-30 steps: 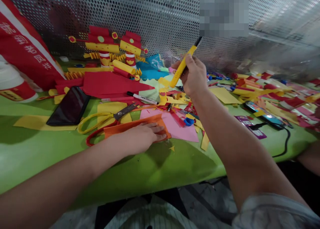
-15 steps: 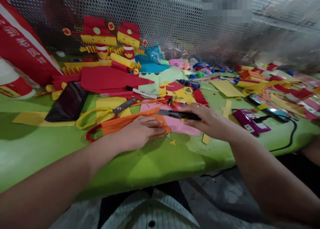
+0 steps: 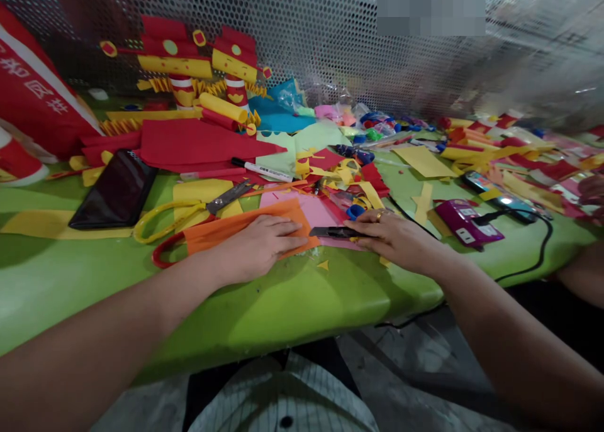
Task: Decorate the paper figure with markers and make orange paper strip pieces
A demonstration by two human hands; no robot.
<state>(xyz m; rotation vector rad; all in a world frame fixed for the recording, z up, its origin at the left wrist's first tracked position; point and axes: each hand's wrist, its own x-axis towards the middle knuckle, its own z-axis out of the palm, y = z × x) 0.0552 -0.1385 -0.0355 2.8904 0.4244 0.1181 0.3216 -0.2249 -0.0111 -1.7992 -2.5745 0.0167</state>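
My left hand (image 3: 257, 246) lies flat, fingers outstretched, pressing a folded orange paper sheet (image 3: 212, 234) onto the table. In my right hand (image 3: 401, 238) is a black utility knife (image 3: 336, 232), its blade pointing left at the orange sheet's right part, close to my left fingertips. Whether the blade touches the sheet I cannot tell. Beneath and beyond the sheet lies pink paper (image 3: 325, 210). Scissors with a yellow and a red handle loop (image 3: 160, 221) rest left of my left hand, their red loop partly covered by the orange sheet.
A black phone (image 3: 113, 190) and red sheets (image 3: 202, 144) lie at left, a marker (image 3: 264, 170) and paper scraps (image 3: 346, 174) in the middle. Red and yellow paper figures (image 3: 177, 67) stand behind. At right are a purple power strip (image 3: 467, 223) with cable and another person's hand (image 3: 592, 190).
My right hand has drawn the knife nearer to me, from the orange sheet's far right corner down toward its near side. My left hand has stayed on the sheet. The view has shifted slightly.
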